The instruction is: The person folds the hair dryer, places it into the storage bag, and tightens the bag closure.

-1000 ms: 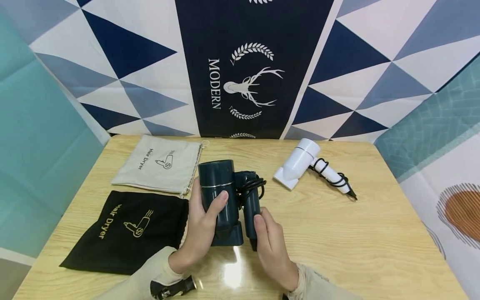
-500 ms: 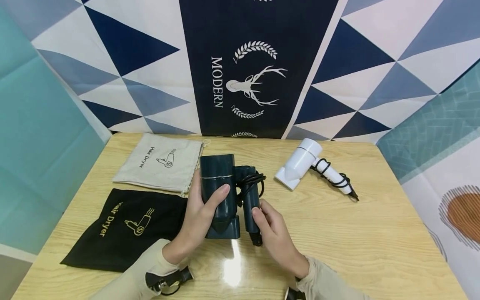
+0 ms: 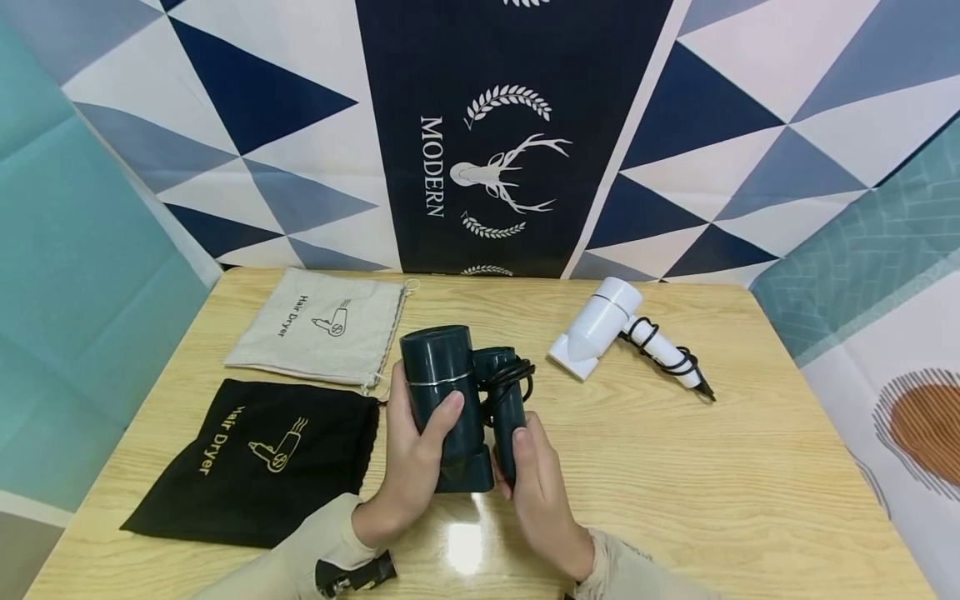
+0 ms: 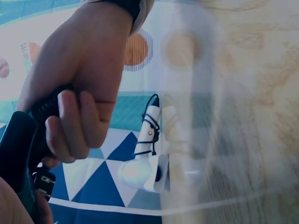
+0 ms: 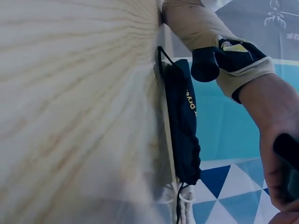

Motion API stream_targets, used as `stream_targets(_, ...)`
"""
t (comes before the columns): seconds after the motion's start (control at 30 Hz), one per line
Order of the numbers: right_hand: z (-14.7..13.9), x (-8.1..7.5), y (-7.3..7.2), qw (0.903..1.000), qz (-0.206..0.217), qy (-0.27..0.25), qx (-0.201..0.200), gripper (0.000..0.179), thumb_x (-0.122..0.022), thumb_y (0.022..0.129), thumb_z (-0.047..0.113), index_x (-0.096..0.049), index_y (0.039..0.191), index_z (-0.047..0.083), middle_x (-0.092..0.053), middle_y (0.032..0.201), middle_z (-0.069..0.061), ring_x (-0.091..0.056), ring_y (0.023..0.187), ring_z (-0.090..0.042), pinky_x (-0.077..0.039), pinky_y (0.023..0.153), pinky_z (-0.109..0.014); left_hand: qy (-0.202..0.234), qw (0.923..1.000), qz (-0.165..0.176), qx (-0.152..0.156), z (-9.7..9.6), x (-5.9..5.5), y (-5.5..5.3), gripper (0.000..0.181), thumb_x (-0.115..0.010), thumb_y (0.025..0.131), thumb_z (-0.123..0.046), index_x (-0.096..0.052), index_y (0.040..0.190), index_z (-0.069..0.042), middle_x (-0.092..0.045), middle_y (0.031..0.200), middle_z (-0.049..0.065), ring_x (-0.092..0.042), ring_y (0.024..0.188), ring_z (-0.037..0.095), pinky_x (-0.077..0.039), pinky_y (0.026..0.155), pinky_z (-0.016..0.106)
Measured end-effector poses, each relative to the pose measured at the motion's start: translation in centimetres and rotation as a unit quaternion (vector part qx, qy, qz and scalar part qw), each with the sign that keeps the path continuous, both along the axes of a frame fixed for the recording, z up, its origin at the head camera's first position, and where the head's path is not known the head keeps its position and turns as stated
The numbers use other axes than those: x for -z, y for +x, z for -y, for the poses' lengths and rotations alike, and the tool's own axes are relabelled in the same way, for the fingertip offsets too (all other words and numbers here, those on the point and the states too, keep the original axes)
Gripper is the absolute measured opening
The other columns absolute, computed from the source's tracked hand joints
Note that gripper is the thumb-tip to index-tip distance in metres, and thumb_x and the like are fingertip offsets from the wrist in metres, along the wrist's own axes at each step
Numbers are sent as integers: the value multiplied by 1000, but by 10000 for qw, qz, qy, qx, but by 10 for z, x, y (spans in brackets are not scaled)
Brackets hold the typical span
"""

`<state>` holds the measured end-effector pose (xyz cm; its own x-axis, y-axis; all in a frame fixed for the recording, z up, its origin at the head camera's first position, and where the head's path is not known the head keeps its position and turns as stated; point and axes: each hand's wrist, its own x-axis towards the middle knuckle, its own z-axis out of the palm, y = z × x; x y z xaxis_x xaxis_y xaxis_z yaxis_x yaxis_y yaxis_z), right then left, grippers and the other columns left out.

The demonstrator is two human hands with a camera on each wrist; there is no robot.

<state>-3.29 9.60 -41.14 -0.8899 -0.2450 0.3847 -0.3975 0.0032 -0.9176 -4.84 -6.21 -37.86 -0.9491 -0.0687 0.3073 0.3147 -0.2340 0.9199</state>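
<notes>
A dark teal hair dryer (image 3: 440, 354) with its handle folded alongside the barrel is held above the table's front middle. My left hand (image 3: 412, 454) grips the barrel from the left, thumb across its front. On the right, my right hand (image 3: 543, 496) holds the lower end of the handle (image 3: 512, 417), thumb on top. A black cord (image 3: 512, 375) is bundled around the upper handle. In the left wrist view the right hand's fingers (image 4: 74, 123) curl round the handle end, and a plug (image 4: 44, 182) hangs below them.
A white hair dryer (image 3: 596, 325), cord wound on its handle, lies at the back right of the wooden table (image 3: 712, 483). To the left lie a beige drawstring bag (image 3: 318, 329) and a black one (image 3: 255, 467), both printed "Hair Dryer". A patterned backdrop (image 3: 300, 100) stands behind.
The dark hair dryer rose slightly and tilted, then came back down. My right hand slid lower and now covers the handle's end. Both hands kept their hold.
</notes>
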Motion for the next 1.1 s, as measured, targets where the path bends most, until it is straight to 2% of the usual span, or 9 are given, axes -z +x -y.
stream_targets(0.07, -1, -2, -1, 10000, -18, -22, -93, 24, -21, 108, 1, -44, 111, -3, -47, 66, -11, -44, 46, -21, -42, 39, -32, 35, 9999, -50, -83, 0, 0, 0, 49, -59, 97, -14, -37, 141, -13, -58, 117, 14, -64, 94, 27, -57, 76, 37)
stream_targets(0.17, -2, -9, -5, 9990, 206, -70, -380, 22, -22, 109, 4, -43, 111, -2, -50, 69, -17, -46, 47, -24, -45, 40, -34, -19, 9998, -51, -201, 4, 0, -2, 50, -58, 97, -14, -37, 142, -14, -56, 121, 13, -61, 99, 27, -55, 80, 34)
stream_targets(0.3, -4, -17, -9, 9932, 921, -71, -705, 22, -29, 111, 14, -43, 110, -4, -53, 73, -20, -51, 51, -19, -48, 44, -35, -207, 9996, 132, -149, 14, 2, -3, 50, -57, 98, -13, -35, 143, -15, -55, 124, 12, -61, 102, 28, -54, 84, 33)
stream_targets(0.43, -8, -21, -11, 9853, 1607, 68, -571, 26, -37, 110, 22, -45, 110, -2, -52, 73, -15, -49, 54, -11, -46, 46, -29, -657, 9966, 500, 51, 27, 11, -3, 47, -57, 101, -16, -36, 143, -15, -57, 122, 13, -64, 103, 26, -54, 87, 33)
stream_targets(0.57, -11, -25, -16, 9831, 1738, 212, -526, 22, -44, 108, 21, -47, 112, -1, -51, 73, -13, -47, 56, -10, -42, 48, -26, -1305, 9874, 895, 56, 38, 16, -4, 46, -60, 101, -22, -40, 141, -13, -61, 122, 12, -65, 104, 21, -53, 89, 29)
stream_targets(0.7, -12, -26, -18, 9833, 1681, 315, -624, 21, -45, 107, 20, -49, 114, 0, -51, 73, -12, -47, 56, -10, -43, 49, -25, -1852, 9755, 1184, 49, 50, 16, -5, 45, -63, 98, -24, -47, 137, -8, -64, 117, 12, -66, 97, 17, -53, 84, 27)
stream_targets(0.83, -13, -26, -18, 9848, 1543, 361, -709, 22, -43, 108, 19, -49, 116, -1, -50, 72, -11, -47, 56, -12, -42, 48, -25, -2362, 9615, 1386, 211, 61, 14, -6, 45, -66, 96, -28, -51, 133, -6, -68, 110, 11, -66, 93, 15, -52, 82, 26)
stream_targets(0.97, -14, -27, -19, 9861, 1426, 415, -750, 23, -42, 108, 19, -50, 116, -2, -50, 70, -10, -46, 54, -12, -40, 46, -26, -2980, 9457, 1191, 508, 72, 15, -6, 40, -61, 99, -32, -52, 131, -9, -67, 106, 6, -62, 93, 13, -51, 81, 28)
stream_targets(1.1, -17, -30, -20, 9861, 1450, 357, -727, 27, -40, 109, 20, -51, 117, -4, -49, 67, -9, -44, 51, -11, -37, 44, -25, -3435, 9361, 524, 549, 82, 20, -7, 20, -52, 105, -30, -58, 116, -14, -64, 93, 1, -60, 82, 14, -50, 72, 28)
